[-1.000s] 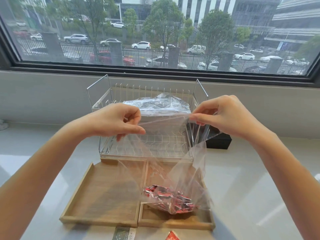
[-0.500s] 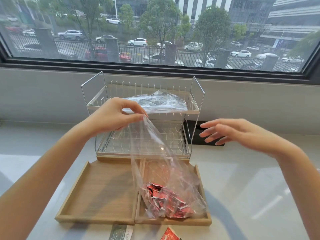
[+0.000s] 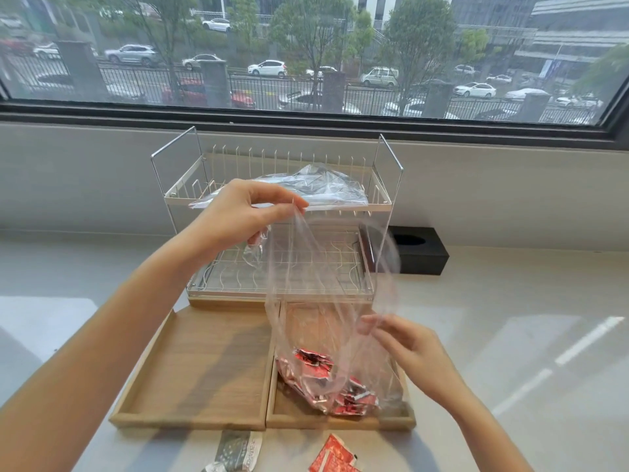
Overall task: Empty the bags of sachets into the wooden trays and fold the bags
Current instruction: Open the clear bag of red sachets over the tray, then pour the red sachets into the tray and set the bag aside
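Observation:
My left hand [image 3: 243, 212] pinches the top edge of a clear plastic bag [image 3: 320, 294] and holds it up. The bag hangs down into the right wooden tray [image 3: 340, 422], with red sachets [image 3: 326, 383] bunched in its bottom. My right hand [image 3: 405, 345] is low beside the bag, its fingertips touching the bag's right side; the fingers look relaxed. The left wooden tray [image 3: 200, 366] lies beside it and holds nothing.
A two-tier wire rack [image 3: 282, 229] stands behind the trays with another clear bag [image 3: 306, 189] on its top shelf. A black box [image 3: 420, 250] sits to its right. A dark sachet [image 3: 238, 451] and red sachets [image 3: 335, 456] lie on the white counter in front.
My right hand let go of the bag's top edge, then dropped down to the bag's lower right side. My left hand kept hold of the top.

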{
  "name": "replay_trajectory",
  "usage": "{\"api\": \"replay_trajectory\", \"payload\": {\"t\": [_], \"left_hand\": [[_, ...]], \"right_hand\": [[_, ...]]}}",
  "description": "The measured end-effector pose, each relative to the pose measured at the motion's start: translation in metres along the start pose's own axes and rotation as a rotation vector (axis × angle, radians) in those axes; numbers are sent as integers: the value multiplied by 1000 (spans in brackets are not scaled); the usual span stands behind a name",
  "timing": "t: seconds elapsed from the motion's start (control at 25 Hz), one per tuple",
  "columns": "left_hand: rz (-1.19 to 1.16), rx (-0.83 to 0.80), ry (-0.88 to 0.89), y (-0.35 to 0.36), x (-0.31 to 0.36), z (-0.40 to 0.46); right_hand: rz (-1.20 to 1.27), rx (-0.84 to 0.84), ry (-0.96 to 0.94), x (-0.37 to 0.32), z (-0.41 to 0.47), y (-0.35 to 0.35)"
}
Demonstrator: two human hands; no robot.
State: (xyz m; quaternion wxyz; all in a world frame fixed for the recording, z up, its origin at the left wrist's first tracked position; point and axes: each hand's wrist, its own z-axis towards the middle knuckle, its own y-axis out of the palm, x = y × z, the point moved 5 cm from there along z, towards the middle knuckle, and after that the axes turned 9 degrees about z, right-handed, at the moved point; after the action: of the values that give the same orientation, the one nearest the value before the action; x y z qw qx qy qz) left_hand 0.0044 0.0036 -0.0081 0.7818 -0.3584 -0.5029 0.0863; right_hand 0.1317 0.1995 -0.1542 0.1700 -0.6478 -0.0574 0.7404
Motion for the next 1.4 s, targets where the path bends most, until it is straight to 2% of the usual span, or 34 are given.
{"api": "replay_trajectory", "payload": {"t": [0.16, 0.24, 0.4, 0.52, 0.56, 0.72, 0.8, 0.84, 1.0, 1.2, 1.28, 1.4], "left_hand": [[-362, -31, -33, -7, -2, -6], [-454, -16, -43, -12, -8, -10], [-468, 27, -86, -2, -32, -23], [-336, 85, -159, 19, -71, -44], [-247, 25, -162, 33, -83, -51], [103, -471, -191, 119, -118, -84], [121, -558, -92, 155, -122, -91], [122, -547, -81, 166, -124, -91], [90, -447, -236, 185, -138, -86], [145, -341, -244, 190, -148, -83], [178, -323, -233, 190, -147, -82], [226, -297, -233, 192, -151, -80]], "right_hand": [[129, 204, 73, 18, 4, -16], [172, 252, 102, 24, 5, -21], [196, 261, 125, 30, 7, -24], [218, 273, 136, 34, 8, -23], [225, 274, 137, 35, 8, -23], [277, 287, 148, 39, 5, -20], [297, 300, 158, 40, 4, -19], [294, 309, 162, 41, 2, -19], [273, 299, 221, 52, -8, -21], [-39, -16, 425, 90, -36, -2], [-166, -91, 446, 107, -44, 6], [-269, -6, 389, 117, -42, 7]]}}
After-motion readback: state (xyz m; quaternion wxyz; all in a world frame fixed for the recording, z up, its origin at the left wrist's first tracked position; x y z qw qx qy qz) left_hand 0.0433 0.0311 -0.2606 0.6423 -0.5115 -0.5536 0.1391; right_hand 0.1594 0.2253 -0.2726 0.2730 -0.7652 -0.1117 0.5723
